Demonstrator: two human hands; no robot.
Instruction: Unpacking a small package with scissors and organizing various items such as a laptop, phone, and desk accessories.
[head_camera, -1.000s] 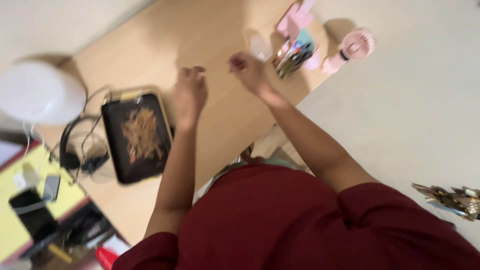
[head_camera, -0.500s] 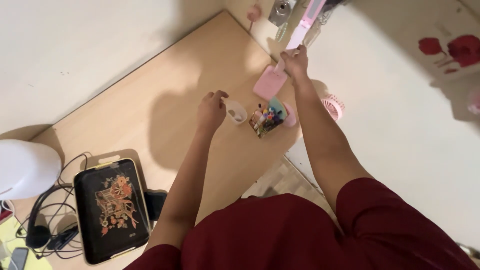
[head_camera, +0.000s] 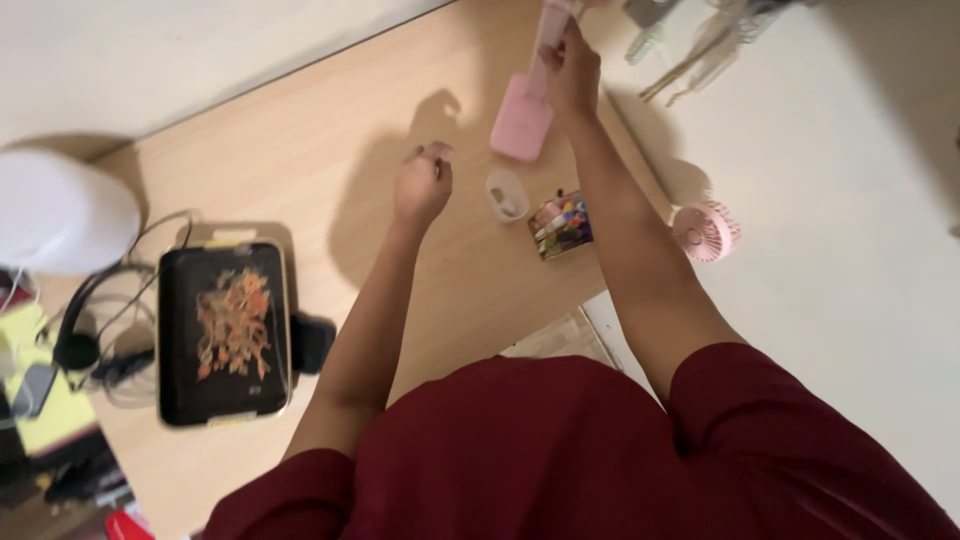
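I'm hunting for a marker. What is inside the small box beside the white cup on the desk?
The small box is packed with many-coloured, pen-like items standing together. What lies beneath them is covered, and blur hides their exact kind.

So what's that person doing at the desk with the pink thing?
A person in a dark red top leans over a wooden desk. The right hand grips the handle of a flat pink paddle-shaped thing, lifted near the desk's far edge. The left hand hovers loosely curled, holding nothing, close to a small white cup. Next to the cup sits a box of coloured pens. A black tray with an orange pattern lies off to the left.
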